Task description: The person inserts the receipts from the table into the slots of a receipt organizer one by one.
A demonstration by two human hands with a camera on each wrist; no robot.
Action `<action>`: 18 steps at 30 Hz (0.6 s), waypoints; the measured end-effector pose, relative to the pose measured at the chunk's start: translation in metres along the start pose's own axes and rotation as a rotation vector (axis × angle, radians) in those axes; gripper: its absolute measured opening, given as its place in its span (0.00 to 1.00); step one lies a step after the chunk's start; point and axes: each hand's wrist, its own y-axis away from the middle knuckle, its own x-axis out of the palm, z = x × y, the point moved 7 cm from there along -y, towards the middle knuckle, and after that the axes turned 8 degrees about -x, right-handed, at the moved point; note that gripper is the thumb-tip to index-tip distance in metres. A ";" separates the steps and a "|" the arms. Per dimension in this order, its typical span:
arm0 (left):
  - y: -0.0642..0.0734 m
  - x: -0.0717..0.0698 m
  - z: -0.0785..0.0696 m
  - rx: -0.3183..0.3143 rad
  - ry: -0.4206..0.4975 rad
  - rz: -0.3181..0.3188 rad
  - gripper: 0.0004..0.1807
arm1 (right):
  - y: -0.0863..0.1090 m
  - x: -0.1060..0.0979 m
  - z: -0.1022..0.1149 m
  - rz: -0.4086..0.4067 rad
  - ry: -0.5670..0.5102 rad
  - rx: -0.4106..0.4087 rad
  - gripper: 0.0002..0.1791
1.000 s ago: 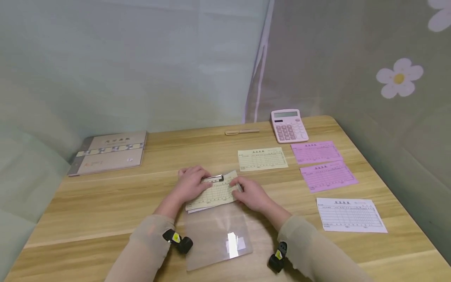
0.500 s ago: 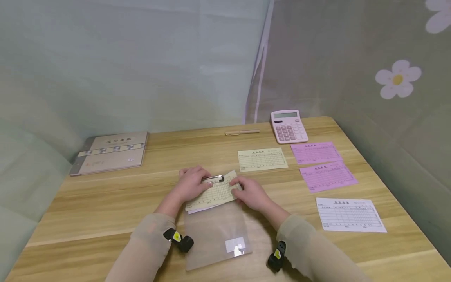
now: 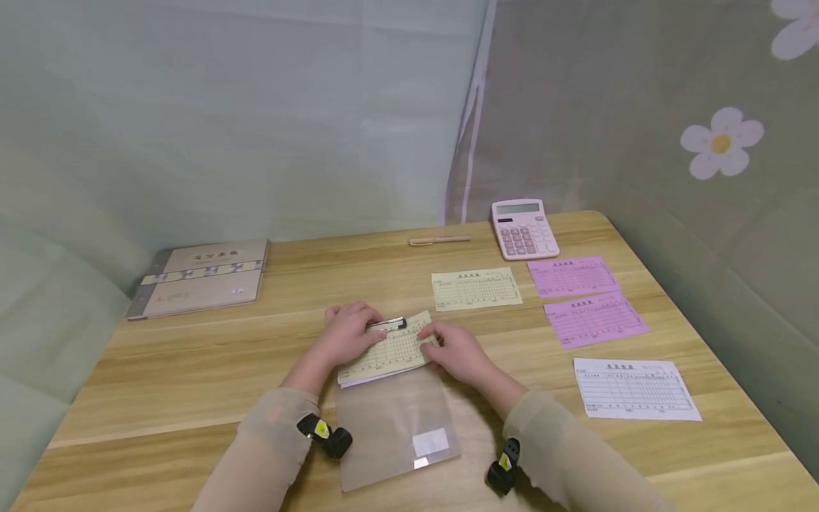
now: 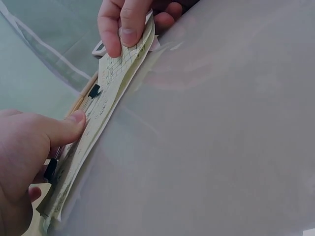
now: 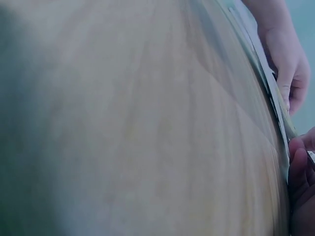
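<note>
A clear clipboard (image 3: 387, 437) lies on the table in front of me, its metal clip (image 3: 392, 325) at the far end. Under the clip sits a small stack of printed slips, a yellow slip (image 3: 393, 352) on top and a pale edge showing beneath. My left hand (image 3: 348, 336) grips the clipboard at its clip; in the left wrist view its thumb (image 4: 76, 123) lies at the clip and other fingers curl behind. At the stack's right edge my right hand (image 3: 456, 352) pinches the slips. The right wrist view is blurred and shows the hands only at its edge.
To the right lie another yellow slip (image 3: 476, 290), two pink slips (image 3: 572, 276) and a white slip (image 3: 636, 390). A pink calculator (image 3: 525, 231) and a pen (image 3: 439, 240) are at the back. A folder-like book (image 3: 201, 277) lies far left.
Both hands keep their places. The slips have shifted very slightly under the fingers, and less of the pale lower sheet shows. The reflection on the clipboard has moved.
</note>
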 end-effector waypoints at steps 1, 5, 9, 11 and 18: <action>0.000 0.000 0.000 0.000 0.000 -0.001 0.16 | 0.000 0.000 0.000 -0.001 -0.008 0.004 0.10; -0.001 0.001 0.001 -0.005 0.004 0.003 0.17 | 0.001 0.000 0.001 -0.017 -0.015 0.008 0.10; -0.001 0.001 0.000 -0.008 0.010 0.004 0.17 | 0.000 -0.001 0.001 -0.028 0.008 -0.006 0.11; -0.001 0.000 0.000 -0.010 0.010 0.004 0.17 | 0.000 -0.001 0.002 -0.026 0.021 -0.012 0.11; -0.001 0.002 0.001 -0.016 -0.008 0.001 0.17 | 0.001 -0.002 0.004 -0.015 0.113 -0.041 0.11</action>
